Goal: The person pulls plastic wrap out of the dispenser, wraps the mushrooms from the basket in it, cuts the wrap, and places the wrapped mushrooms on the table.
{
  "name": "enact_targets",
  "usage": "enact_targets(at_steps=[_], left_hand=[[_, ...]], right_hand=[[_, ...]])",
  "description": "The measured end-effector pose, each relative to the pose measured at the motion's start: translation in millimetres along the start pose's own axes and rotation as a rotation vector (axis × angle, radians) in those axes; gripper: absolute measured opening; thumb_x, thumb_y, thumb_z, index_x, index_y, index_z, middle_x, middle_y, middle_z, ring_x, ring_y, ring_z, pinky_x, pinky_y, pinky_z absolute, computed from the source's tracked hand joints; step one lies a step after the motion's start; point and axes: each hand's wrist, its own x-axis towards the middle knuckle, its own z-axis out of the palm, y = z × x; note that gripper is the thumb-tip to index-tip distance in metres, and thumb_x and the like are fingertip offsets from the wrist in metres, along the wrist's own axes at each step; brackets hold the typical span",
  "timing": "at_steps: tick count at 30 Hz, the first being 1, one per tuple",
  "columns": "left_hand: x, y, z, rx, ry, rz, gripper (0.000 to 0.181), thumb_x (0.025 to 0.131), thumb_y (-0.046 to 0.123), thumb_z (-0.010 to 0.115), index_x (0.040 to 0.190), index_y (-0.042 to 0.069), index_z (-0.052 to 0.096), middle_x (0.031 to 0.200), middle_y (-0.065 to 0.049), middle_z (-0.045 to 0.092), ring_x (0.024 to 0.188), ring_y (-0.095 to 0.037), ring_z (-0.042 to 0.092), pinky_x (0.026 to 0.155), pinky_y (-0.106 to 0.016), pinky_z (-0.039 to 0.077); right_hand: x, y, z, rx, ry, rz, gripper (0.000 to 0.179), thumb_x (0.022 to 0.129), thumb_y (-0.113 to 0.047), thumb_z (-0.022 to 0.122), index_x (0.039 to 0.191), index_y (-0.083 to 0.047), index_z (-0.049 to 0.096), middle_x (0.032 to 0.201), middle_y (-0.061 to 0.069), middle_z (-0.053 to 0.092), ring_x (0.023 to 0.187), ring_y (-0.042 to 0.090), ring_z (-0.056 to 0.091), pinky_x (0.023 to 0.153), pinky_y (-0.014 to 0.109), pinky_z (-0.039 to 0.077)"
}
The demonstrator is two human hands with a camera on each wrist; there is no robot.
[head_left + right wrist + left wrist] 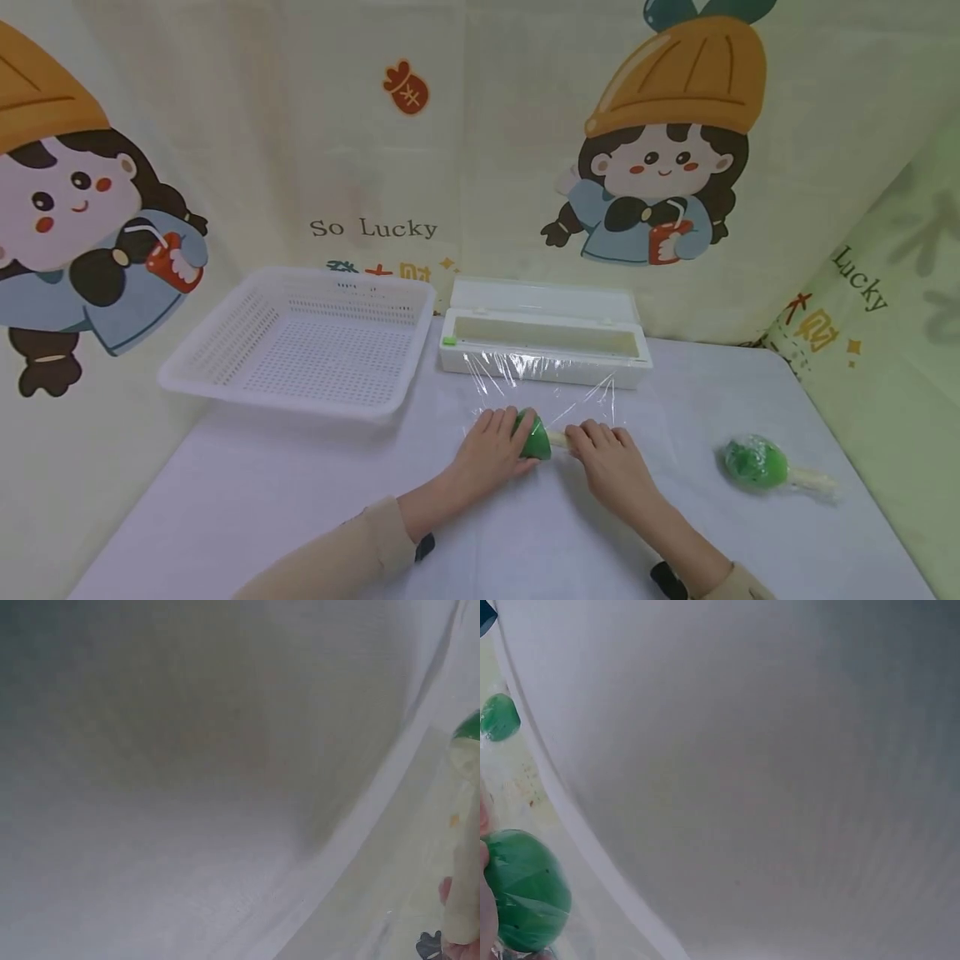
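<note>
In front of me lies a green maraca [536, 442] with a pale handle [558, 439], at the near end of a sheet of clear cling film [551, 398]. My left hand [491, 446] grips the round green head, with fingers over the top and the thumb at the near side. The fingers of my right hand [611, 467] pinch the handle. In the left wrist view the head [529, 892] shows shiny film over it. The film runs back to a white cling film dispenser [543, 367], whose lid is raised.
A second green maraca [757, 462], wrapped in film, lies on the right of the white-covered table [300, 500]. At the back left stands a white perforated plastic basket [296, 398]. A printed cloth [487, 167] hangs behind the table, and more cloth hangs on the right.
</note>
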Motion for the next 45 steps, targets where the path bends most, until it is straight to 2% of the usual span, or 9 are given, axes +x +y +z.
enact_targets(at_steps=[4, 6, 8, 14, 22, 28, 34, 40, 45], left_hand=[[1.4, -0.6, 3.4, -0.009, -0.107, -0.012, 0.066, 0.083, 0.063, 0.046, 0.125, 0.012, 0.041, 0.099, -0.003, 0.051, 0.086, -0.015, 0.049, 0.075, -0.026, 0.039], [2.1, -0.8, 5.7, -0.014, -0.141, -0.02, 0.066, 0.083, 0.062, 0.045, 0.126, 0.012, 0.04, 0.099, -0.002, 0.051, 0.086, -0.014, 0.049, 0.076, -0.026, 0.039], [2.8, -1.1, 8.9, -0.018, -0.154, -0.026, 0.066, 0.083, 0.063, 0.046, 0.125, 0.013, 0.04, 0.099, -0.002, 0.051, 0.085, -0.014, 0.049, 0.075, -0.026, 0.038], [6.8, -1.1, 17.4, -0.043, -0.142, -0.041, 0.066, 0.082, 0.062, 0.047, 0.124, 0.011, 0.045, 0.096, -0.002, 0.051, 0.084, -0.014, 0.05, 0.074, -0.026, 0.038], [20.3, -4.9, 23.7, -0.308, -0.373, -0.179, 0.065, 0.09, 0.055, 0.041, 0.135, 0.009, 0.036, 0.108, -0.005, 0.053, 0.096, -0.019, 0.052, 0.081, -0.031, 0.04], [29.1, -8.4, 26.0, -0.445, -0.456, -0.268, 0.068, 0.091, 0.053, 0.039, 0.137, 0.004, 0.03, 0.116, -0.008, 0.054, 0.105, -0.021, 0.051, 0.087, -0.034, 0.038], [35.1, -9.9, 30.0, -0.501, -0.45, -0.319, 0.06, 0.091, 0.053, 0.039, 0.13, 0.008, 0.037, 0.106, -0.007, 0.051, 0.099, -0.021, 0.049, 0.085, -0.034, 0.037], [41.4, -9.5, 35.4, -0.422, -0.384, -0.333, 0.056, 0.091, 0.053, 0.038, 0.127, 0.01, 0.044, 0.124, -0.009, 0.042, 0.114, -0.023, 0.04, 0.093, -0.037, 0.032], [45.0, -9.6, 36.3, -0.353, -0.382, -0.338, 0.055, 0.091, 0.054, 0.036, 0.128, 0.014, 0.046, 0.131, -0.005, 0.04, 0.123, -0.022, 0.033, 0.101, -0.043, 0.024]], right_hand=[[4.1, 3.9, 5.9, 0.013, -0.074, 0.005, 0.02, 0.094, -0.026, 0.045, 0.101, -0.008, 0.053, 0.083, 0.003, 0.05, 0.071, 0.021, 0.052, 0.064, 0.036, 0.042], [6.3, 5.4, 9.3, 0.023, -0.114, 0.015, 0.02, 0.084, -0.018, 0.061, 0.101, -0.009, 0.054, 0.083, 0.003, 0.051, 0.072, 0.021, 0.052, 0.064, 0.037, 0.042], [8.9, 6.9, 12.4, 0.035, -0.151, 0.029, 0.025, 0.08, -0.014, 0.068, 0.101, -0.008, 0.055, 0.082, 0.003, 0.051, 0.072, 0.021, 0.053, 0.063, 0.036, 0.042], [17.6, 13.9, 21.3, 0.101, -0.221, 0.075, 0.021, 0.081, -0.012, 0.066, 0.1, -0.008, 0.057, 0.083, 0.004, 0.053, 0.076, 0.023, 0.056, 0.062, 0.039, 0.042], [31.0, 26.1, 26.6, 0.211, -0.26, 0.143, 0.023, 0.081, -0.007, 0.065, 0.103, -0.008, 0.06, 0.095, 0.005, 0.063, 0.087, 0.025, 0.056, 0.077, 0.05, 0.039], [37.1, 32.6, 32.7, 0.289, -0.245, 0.205, 0.022, 0.082, -0.008, 0.065, 0.101, -0.009, 0.054, 0.087, 0.005, 0.065, 0.084, 0.027, 0.058, 0.078, 0.052, 0.036], [37.6, 34.9, 30.4, 0.22, -0.2, 0.124, 0.024, 0.077, -0.013, 0.07, 0.099, -0.009, 0.061, 0.101, 0.009, 0.06, 0.099, 0.03, 0.053, 0.079, 0.055, 0.037], [38.4, 36.6, 32.6, 0.159, -0.303, 0.103, 0.043, 0.071, -0.021, 0.073, 0.11, -0.008, 0.06, 0.105, 0.009, 0.056, 0.096, 0.029, 0.054, 0.077, 0.053, 0.04], [42.8, 37.5, 36.6, 0.153, -0.31, 0.102, 0.039, 0.074, -0.015, 0.073, 0.11, -0.005, 0.06, 0.105, 0.011, 0.058, 0.098, 0.031, 0.056, 0.074, 0.052, 0.044]])
